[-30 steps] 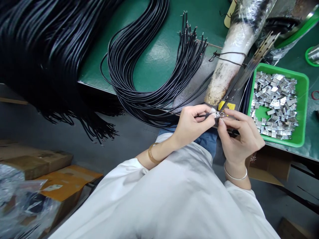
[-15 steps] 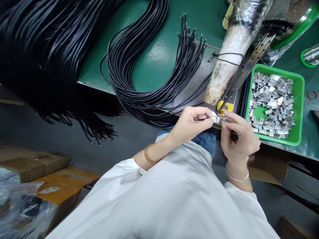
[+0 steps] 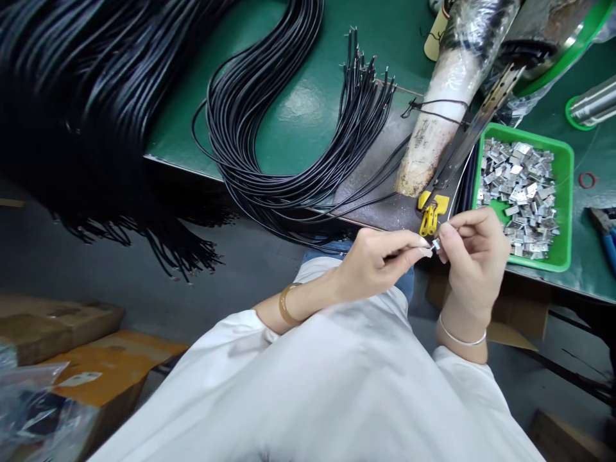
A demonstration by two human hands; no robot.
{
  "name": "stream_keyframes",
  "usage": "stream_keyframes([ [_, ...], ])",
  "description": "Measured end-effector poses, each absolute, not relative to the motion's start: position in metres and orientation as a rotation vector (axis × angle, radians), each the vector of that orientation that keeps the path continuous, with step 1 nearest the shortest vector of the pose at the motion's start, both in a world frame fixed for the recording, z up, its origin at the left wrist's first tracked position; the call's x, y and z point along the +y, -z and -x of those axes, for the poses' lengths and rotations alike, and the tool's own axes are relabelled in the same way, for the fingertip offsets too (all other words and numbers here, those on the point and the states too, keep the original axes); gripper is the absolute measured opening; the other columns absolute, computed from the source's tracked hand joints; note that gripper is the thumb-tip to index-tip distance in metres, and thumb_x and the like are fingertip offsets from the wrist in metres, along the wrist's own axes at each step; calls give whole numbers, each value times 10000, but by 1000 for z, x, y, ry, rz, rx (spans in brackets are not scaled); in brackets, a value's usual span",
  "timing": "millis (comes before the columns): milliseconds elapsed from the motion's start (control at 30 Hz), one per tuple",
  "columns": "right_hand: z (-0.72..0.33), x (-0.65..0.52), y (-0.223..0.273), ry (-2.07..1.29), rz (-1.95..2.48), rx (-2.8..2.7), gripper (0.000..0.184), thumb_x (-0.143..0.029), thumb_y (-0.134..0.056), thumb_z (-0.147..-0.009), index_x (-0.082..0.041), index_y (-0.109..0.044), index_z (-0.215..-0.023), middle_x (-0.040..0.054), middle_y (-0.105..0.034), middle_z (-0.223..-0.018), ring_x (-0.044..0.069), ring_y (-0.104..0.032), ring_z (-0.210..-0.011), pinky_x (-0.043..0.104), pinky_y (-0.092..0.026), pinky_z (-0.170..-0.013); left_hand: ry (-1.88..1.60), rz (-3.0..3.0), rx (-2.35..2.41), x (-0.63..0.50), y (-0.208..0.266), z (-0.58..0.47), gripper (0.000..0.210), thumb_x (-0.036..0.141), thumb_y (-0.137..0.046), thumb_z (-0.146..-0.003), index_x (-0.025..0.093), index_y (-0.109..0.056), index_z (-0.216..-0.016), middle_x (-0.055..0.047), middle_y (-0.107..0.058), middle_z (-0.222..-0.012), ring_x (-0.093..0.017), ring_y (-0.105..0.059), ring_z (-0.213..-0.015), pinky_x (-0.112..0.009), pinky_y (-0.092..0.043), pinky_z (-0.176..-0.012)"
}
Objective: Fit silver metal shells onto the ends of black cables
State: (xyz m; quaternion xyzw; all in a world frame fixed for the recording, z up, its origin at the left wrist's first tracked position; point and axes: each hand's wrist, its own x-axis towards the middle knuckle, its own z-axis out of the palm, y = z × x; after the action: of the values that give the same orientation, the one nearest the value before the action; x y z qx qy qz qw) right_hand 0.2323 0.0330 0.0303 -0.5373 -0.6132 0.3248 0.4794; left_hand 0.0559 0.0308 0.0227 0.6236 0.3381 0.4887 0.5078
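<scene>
My left hand (image 3: 380, 262) is closed in a pinch, with the thin end of a black cable at its fingertips; most of that cable is hidden by the fingers. Opposite it, my right hand (image 3: 476, 256) pinches a small silver metal connector (image 3: 436, 244) between thumb and fingers. The two sets of fingertips almost meet, and the wire end touches or nearly touches the connector. Just beyond them a yellow clip-like piece (image 3: 428, 221) sits at the table edge, under a metal strip. To the right, a green tray (image 3: 564, 192) holds many similar silver connectors.
A bundle of black cables (image 3: 269, 183) curves over the green table (image 3: 308, 102), and a larger bundle (image 3: 96, 115) hangs off its left edge. A plastic-wrapped white tube (image 3: 428, 141) slants above my hands. Pliers (image 3: 604, 228) lie far right. Cardboard boxes (image 3: 110, 359) stand below left.
My right hand has turned and drawn its fingers in around the connector, which now shows less. Both hands have come slightly nearer my body, exposing more of the yellow piece. The view has shifted slightly.
</scene>
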Motion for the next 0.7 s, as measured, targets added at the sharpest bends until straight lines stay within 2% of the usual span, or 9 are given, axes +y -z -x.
stream_keyframes([
  [133, -226, 30, -29, -460, 1388, -1599, 98, -297, -695, -909, -223, -633, -888, -64, -579, -716, 62, -544, -543, 201, -432, -492, -953, -1060, 710, 34, -22, -51, 186, 275, -673, -881, 100, -715, -927, 31, -576, -558, -51, -500, -461, -170, -417, -481],
  [333, -220, 26, -25, -145, 1349, -1738, 46, -277, -686, -915, -240, -658, -917, -49, -631, -755, 75, -581, -571, 217, -477, -534, -973, -961, 795, 36, -17, -50, 202, 286, -732, -820, 99, -761, -891, 25, -581, -557, -49, -500, -475, -171, -401, -472],
  [500, -223, 25, -20, -168, 1360, -1702, 68, -298, -686, -918, -242, -647, -925, -46, -641, -781, 84, -620, -576, 234, -500, -542, -882, -865, 657, 44, -19, -44, 151, 228, -757, -791, 108, -752, -884, -11, -682, -597, -69, -584, -520, -190, -476, -557],
  [600, -223, 24, -18, -218, 1348, -1685, 68, -291, -694, -913, -245, -646, -925, -52, -643, -793, 82, -631, -579, 237, -503, -545, -823, -824, 598, 47, -21, -41, 118, 209, -755, -803, 112, -731, -866, 19, -644, -537, -37, -501, -454, -172, -419, -517],
  [700, -221, 24, -19, -212, 1321, -1682, 60, -273, -699, -908, -248, -646, -923, -56, -658, -794, 82, -632, -577, 241, -503, -551, -816, -816, 657, 46, -22, -43, 180, 240, -808, -761, 111, -722, -851, 58, -560, -490, -31, -436, -431, -171, -339, -465],
])
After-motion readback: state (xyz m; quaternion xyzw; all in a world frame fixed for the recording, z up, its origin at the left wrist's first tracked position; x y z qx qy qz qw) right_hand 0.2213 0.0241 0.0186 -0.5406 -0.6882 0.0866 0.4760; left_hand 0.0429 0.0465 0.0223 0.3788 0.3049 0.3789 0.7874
